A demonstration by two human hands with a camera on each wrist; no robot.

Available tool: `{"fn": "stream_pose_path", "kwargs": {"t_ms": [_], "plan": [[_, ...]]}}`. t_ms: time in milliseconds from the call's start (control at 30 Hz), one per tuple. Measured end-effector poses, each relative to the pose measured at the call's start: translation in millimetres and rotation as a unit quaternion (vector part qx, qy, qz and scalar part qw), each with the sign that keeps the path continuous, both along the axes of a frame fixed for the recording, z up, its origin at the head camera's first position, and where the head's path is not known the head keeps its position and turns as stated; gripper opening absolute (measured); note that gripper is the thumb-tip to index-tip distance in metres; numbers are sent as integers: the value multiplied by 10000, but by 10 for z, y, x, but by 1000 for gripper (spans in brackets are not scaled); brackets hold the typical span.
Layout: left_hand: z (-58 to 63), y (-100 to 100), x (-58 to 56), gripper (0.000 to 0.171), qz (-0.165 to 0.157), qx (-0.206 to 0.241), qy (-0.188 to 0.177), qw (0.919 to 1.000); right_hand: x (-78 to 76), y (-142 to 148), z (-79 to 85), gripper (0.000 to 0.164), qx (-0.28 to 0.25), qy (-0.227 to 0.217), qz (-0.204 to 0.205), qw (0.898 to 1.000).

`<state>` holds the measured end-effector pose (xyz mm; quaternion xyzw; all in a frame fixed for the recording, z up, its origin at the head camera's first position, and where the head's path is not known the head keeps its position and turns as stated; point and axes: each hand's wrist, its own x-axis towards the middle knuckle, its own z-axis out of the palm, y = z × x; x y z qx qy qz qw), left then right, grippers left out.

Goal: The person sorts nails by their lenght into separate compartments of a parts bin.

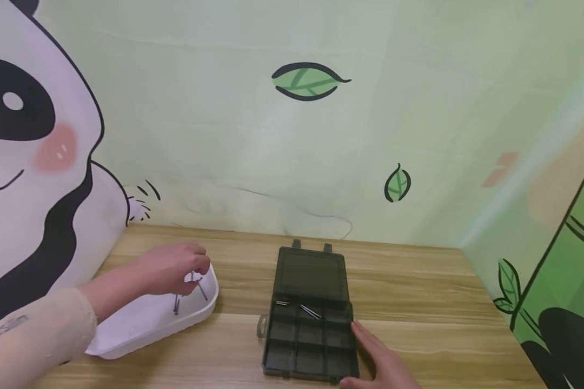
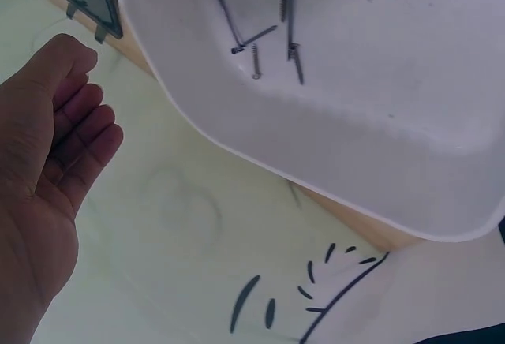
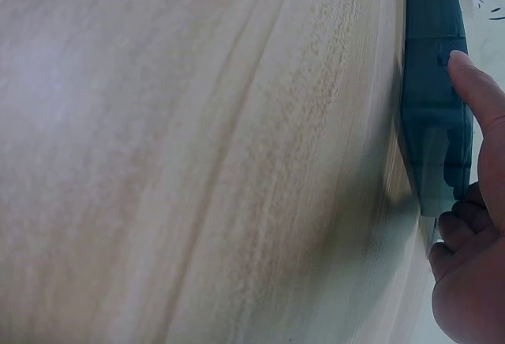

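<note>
Wood-grain surface [image 1: 418,281], metal screws [image 2: 290,24] partly boxed.
Black plastic box [image 1: 312,275]: two compartments [image 1: 313,303] are occupied; more left in white plastic tray [image 2: 410,60]. Left hand [image 1: 175,265] loosely curled, right hand [image 1: 382,357] spread alongside.

Cream sleeve [image 1: 53,340], dark lettering [image 1: 4,328]

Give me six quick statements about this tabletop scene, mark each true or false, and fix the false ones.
1. The left hand is nearer to the white tray than to the dark case. True.
2. The dark case is closed. False: its lid is folded open.
3. The right hand touches the dark case. True.
4. The white tray is empty. False: loose screws lie in it.
5. Leaf drawings show on the wall. True.
6. Every section holds something. False: small metal pieces show in only two compartments.
</note>
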<state>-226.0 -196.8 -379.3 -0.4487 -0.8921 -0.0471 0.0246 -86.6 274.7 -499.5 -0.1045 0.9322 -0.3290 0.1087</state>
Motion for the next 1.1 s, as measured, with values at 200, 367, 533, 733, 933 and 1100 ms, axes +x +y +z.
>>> {"fn": "stream_pose_path", "kwargs": {"t_ms": [200,367,533,733,933,1100], "plan": [[-124,-163,-19,23,237,-77,-59,9997,10,9,0,113,-10,103,46,9999],[-255,-275,-24,24,584,-199,-426,9972,16,16,10,113,-9,184,68,9998],[-379,-377,-32,25,800,-208,-610,9947,13,11,14,113,39,260,145,9995],[-505,-446,-89,26,824,-137,-534,9951,12,17,14,114,134,219,114,9996],[-646,-468,-130,28,829,-49,-518,9952,5,29,-3,114,112,279,158,9994],[-767,-490,-153,30,868,-8,-552,9947,18,43,-15,114,127,439,266,9986]]}}
